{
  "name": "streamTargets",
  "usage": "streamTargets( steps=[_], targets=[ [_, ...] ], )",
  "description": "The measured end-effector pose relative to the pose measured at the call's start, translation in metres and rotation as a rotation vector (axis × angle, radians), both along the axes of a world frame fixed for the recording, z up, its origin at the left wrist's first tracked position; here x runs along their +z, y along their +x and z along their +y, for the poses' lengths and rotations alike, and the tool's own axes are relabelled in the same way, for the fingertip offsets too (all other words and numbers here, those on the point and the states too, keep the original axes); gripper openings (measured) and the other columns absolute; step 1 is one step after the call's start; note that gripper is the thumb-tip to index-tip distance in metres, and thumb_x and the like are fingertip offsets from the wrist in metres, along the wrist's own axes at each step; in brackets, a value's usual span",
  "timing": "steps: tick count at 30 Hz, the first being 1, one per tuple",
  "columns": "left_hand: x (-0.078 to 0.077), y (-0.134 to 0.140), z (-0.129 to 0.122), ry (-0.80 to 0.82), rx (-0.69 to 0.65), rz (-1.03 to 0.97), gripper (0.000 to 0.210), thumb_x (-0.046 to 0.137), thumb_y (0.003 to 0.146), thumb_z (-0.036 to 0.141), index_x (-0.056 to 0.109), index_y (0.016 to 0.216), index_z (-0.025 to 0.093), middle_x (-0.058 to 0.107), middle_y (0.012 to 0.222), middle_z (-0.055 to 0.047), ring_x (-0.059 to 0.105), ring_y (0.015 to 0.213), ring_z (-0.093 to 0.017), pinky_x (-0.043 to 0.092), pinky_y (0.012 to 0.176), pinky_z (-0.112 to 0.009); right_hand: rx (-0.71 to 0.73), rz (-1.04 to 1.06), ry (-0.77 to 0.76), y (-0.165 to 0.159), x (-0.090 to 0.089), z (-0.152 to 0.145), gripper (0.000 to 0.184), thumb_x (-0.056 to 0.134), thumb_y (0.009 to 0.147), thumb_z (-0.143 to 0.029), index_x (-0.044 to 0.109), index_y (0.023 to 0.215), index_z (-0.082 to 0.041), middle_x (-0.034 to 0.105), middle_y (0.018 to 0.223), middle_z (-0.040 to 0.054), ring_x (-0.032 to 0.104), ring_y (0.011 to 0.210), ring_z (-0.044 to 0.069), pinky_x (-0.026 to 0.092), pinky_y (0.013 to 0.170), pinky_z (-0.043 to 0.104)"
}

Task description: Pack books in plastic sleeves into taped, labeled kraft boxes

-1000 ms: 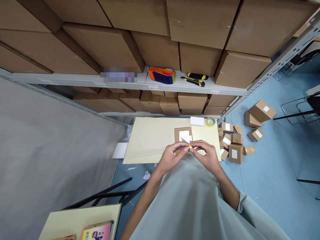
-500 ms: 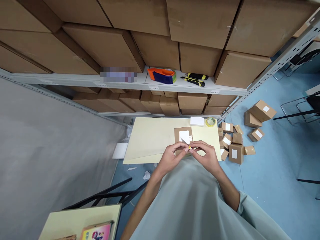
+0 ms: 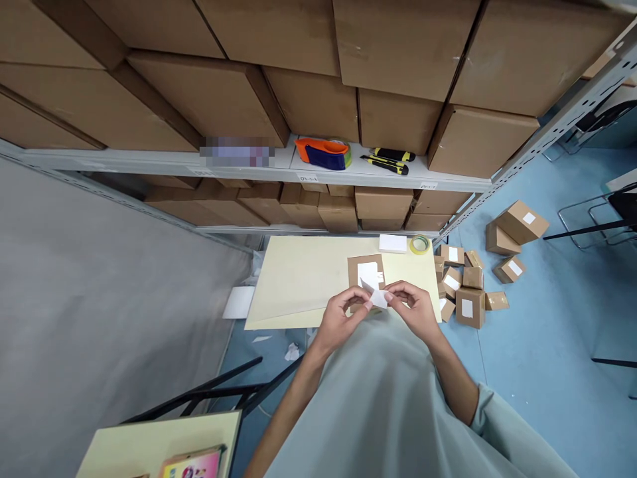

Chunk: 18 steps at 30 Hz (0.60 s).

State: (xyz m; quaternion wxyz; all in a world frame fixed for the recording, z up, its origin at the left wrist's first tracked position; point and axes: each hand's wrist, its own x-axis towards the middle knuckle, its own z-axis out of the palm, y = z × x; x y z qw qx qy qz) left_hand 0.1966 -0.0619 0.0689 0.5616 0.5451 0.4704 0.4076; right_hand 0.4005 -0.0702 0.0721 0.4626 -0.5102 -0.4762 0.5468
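Observation:
Between my fingertips is a small white paper label (image 3: 379, 299), held near the front edge of the table. My left hand (image 3: 343, 315) pinches its left side. On the opposite side, my right hand (image 3: 412, 311) grips it between thumb and finger. A pale flap of the paper sticks up at the upper left. Just beyond my hands lies a brown cardboard box (image 3: 353, 271) with a white label (image 3: 367, 272) on top; its near part is hidden behind my hands.
The pale yellow table (image 3: 298, 279) carries a white stack (image 3: 393, 243) and a tape roll (image 3: 419, 244). Above stands a shelf (image 3: 279, 174) with cartons, an orange-blue tape dispenser (image 3: 323, 153) and box cutters (image 3: 388, 160). Several small boxes (image 3: 469, 307) lie on the floor at right.
My hands have drawn slightly apart. More of the white paper shows between them, and the yellow spot seen at my fingertips earlier is no longer visible.

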Motion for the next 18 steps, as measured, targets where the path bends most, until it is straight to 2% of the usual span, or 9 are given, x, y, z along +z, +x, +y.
streamTargets(
  steps=[4, 8, 12, 18],
  targets=[
    [-0.007, -0.003, -0.004, -0.069, 0.085, -0.042, 0.025, 0.077, 0.089, 0.043, 0.068, 0.083, 0.020, 0.073, 0.085, -0.004, 0.069, 0.080, -0.017, 0.057, 0.080, -0.029, -0.041, 0.049, -0.068, 0.001, -0.009, 0.003, 0.040, 0.086, 0.087, -0.061, 0.080, 0.091, -0.021, 0.080, 0.093, 0.0060, 0.073, 0.079, 0.019, 0.064, 0.078, 0.032],
    [-0.017, -0.010, -0.002, -0.125, 0.190, -0.100, 0.025, 0.077, 0.086, 0.043, 0.066, 0.082, 0.021, 0.072, 0.084, -0.002, 0.071, 0.082, -0.019, 0.059, 0.081, -0.031, -0.085, 0.064, -0.069, 0.000, -0.009, 0.006, 0.036, 0.087, 0.086, -0.057, 0.079, 0.089, -0.022, 0.078, 0.091, 0.0052, 0.070, 0.077, 0.018, 0.060, 0.073, 0.031],
    [-0.036, -0.026, 0.008, -0.168, 0.314, -0.102, 0.024, 0.078, 0.083, 0.042, 0.065, 0.082, 0.022, 0.070, 0.077, -0.001, 0.072, 0.077, -0.018, 0.059, 0.080, -0.032, -0.129, 0.038, -0.042, -0.004, -0.006, 0.009, 0.031, 0.084, 0.090, -0.052, 0.079, 0.089, -0.022, 0.076, 0.088, 0.0049, 0.070, 0.079, 0.020, 0.057, 0.073, 0.032],
    [-0.068, -0.064, 0.021, -0.238, 0.462, -0.085, 0.024, 0.076, 0.080, 0.042, 0.063, 0.085, 0.022, 0.055, 0.056, 0.008, 0.058, 0.052, -0.012, 0.051, 0.062, -0.026, -0.188, -0.030, -0.052, -0.013, -0.010, 0.013, 0.034, 0.081, 0.090, -0.056, 0.078, 0.090, -0.022, 0.073, 0.082, 0.0040, 0.068, 0.075, 0.020, 0.054, 0.069, 0.033]
  ],
)
